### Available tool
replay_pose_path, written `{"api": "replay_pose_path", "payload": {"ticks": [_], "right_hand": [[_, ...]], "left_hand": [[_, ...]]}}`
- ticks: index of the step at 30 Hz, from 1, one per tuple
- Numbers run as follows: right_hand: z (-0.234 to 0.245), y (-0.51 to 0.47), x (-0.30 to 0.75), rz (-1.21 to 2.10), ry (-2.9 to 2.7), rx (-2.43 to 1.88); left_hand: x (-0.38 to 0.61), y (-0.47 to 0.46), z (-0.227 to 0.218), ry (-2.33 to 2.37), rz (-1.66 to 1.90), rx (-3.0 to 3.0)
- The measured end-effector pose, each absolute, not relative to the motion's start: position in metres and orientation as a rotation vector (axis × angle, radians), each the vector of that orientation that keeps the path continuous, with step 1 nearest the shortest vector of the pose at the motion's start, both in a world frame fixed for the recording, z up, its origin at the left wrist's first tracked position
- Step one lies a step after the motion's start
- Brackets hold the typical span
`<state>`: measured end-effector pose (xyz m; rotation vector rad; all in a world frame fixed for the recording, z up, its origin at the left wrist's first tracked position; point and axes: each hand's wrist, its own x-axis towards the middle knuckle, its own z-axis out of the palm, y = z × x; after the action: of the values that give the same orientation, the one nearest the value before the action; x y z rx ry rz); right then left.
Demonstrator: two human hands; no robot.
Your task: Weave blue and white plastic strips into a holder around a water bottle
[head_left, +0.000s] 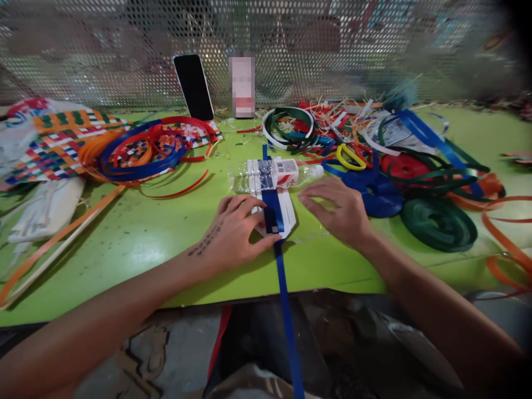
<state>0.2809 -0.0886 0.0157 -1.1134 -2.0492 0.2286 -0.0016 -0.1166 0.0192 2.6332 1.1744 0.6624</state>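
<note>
My left hand (236,228) lies flat on the green table (145,238), its fingers pressing down the left side of a small woven piece (277,213) of white and blue strips. A long blue strip (286,299) runs from that piece over the table's front edge toward me. My right hand (338,209) hovers just right of the piece, fingers loosely curled, smeared by motion; nothing shows in it. A clear plastic bottle (272,174) lies on its side across the far end of the strips.
Coils of blue, red and orange strips (141,149) and woven mats (58,141) lie at left. Right holds dark green (438,221) and blue coils (374,194), yellow-handled scissors (351,157) and scraps. A phone (193,86) leans on the mesh wall behind.
</note>
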Motion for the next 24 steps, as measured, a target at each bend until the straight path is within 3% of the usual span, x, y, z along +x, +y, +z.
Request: {"api": "replay_pose_path", "payload": {"ticks": [5, 10, 17, 19, 24], "right_hand": [[0.014, -0.073, 0.297, -0.143, -1.746, -1.227], [0.022, -0.051, 0.317, -0.259, -1.717, -1.399], [0.078, 0.001, 0.348, 0.344, -2.519, -1.854], [0.078, 0.007, 0.349, 0.370, -2.549, -1.909], [0.046, -0.007, 0.325, -0.252, -2.063, -1.884]], "left_hand": [[-0.005, -0.106, 0.013, 1.084, 0.916, 2.645], [-0.013, -0.086, 0.006, 1.103, 1.163, 2.647], [-0.032, -0.057, 0.003, 1.167, 1.448, 2.699], [-0.036, -0.053, 0.003, 1.204, 1.479, 2.697], [-0.034, -0.047, 0.004, 1.205, 1.484, 2.742]]}}
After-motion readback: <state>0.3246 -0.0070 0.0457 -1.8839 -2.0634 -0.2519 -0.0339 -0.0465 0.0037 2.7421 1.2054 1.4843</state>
